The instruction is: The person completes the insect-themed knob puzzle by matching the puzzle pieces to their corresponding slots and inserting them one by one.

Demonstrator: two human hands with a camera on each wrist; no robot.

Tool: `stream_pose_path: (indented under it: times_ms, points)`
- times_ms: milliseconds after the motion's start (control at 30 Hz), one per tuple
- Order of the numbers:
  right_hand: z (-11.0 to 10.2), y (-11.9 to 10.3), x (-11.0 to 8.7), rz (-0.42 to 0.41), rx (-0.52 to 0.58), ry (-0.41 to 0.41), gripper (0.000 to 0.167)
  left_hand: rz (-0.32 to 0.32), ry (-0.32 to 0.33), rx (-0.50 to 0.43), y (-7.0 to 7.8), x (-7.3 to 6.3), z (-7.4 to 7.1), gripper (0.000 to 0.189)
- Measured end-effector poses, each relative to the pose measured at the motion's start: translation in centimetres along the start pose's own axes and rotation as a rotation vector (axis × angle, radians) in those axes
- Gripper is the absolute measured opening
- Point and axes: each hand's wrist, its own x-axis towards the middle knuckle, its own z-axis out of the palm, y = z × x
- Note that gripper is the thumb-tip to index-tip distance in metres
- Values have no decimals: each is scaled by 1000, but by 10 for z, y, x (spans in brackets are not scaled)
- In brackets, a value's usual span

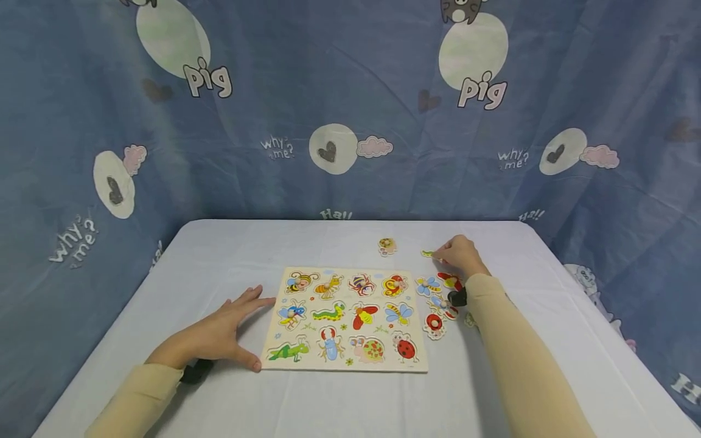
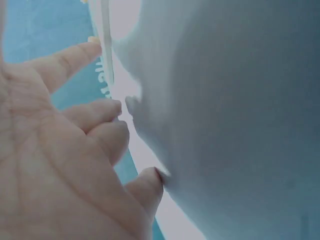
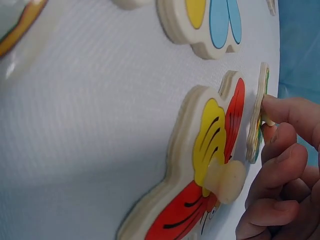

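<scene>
A wooden insect puzzle board (image 1: 345,328) lies flat on the white table, with several insect pictures in rows. My left hand (image 1: 224,331) is at the board's left side, thumb and fingers spread, its thumb touching the near left corner. My right hand (image 1: 459,254) is beyond the board's far right corner. Its thumb and index finger pinch the knob of a green puzzle piece (image 3: 257,120); which insect it shows, I cannot tell. Just beside that hand lies a red-winged piece (image 3: 205,165) with a pale knob. A blue-winged piece (image 3: 215,25) lies farther off.
Several loose pieces lie right of the board, among them a ladybug piece (image 1: 434,325) and a blue-winged piece (image 1: 428,286). A snail-like piece (image 1: 387,246) lies behind the board. My right forearm partly covers the loose pieces. A blue printed curtain (image 1: 350,91) hangs behind the table (image 1: 350,404).
</scene>
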Motion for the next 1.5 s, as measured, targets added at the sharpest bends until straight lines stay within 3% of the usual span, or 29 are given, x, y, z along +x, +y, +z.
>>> stream_pose_path:
  times_ms: [433,767,1500]
  points:
    - [0,-9,0,-28,8,19,29,19,-33,-34,-1,1,-8,128]
    - [4,-4,-3,-50,-2,13,27,17,-57,-87,-3,4,-3,125]
    - [0,-1,-11,-128,7,-11,34,9,-54,-78,-8,5,-1,126]
